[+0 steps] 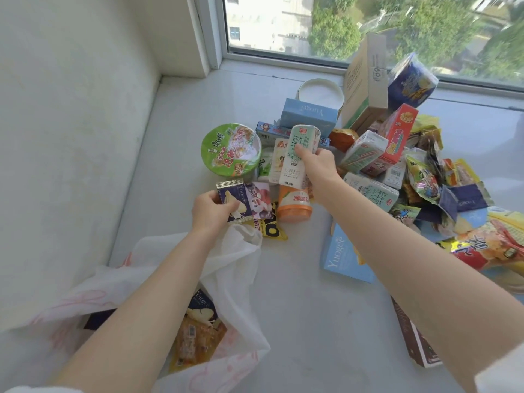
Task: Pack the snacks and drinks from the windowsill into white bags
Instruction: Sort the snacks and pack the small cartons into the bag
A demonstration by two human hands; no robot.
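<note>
My left hand (211,212) grips a dark blue snack packet (234,199) low over the windowsill (175,143), just beyond the mouth of the white bag (235,268). Inside that open bag lie a dark blue packet (202,306) and a yellow one (195,341). My right hand (319,165) holds a white and green milk carton (297,154) upright above the snack pile. Beneath the carton stands an orange drink bottle (293,205). A green instant noodle bowl (231,150) lies tilted left of the carton.
Several cartons, boxes and packets spread to the right: a red box (397,137), a cardboard box (365,83), a blue roll pack (409,80), a pale blue box (343,256), a brown box (416,341). Window glass (368,26) behind, wall (71,123) on the left.
</note>
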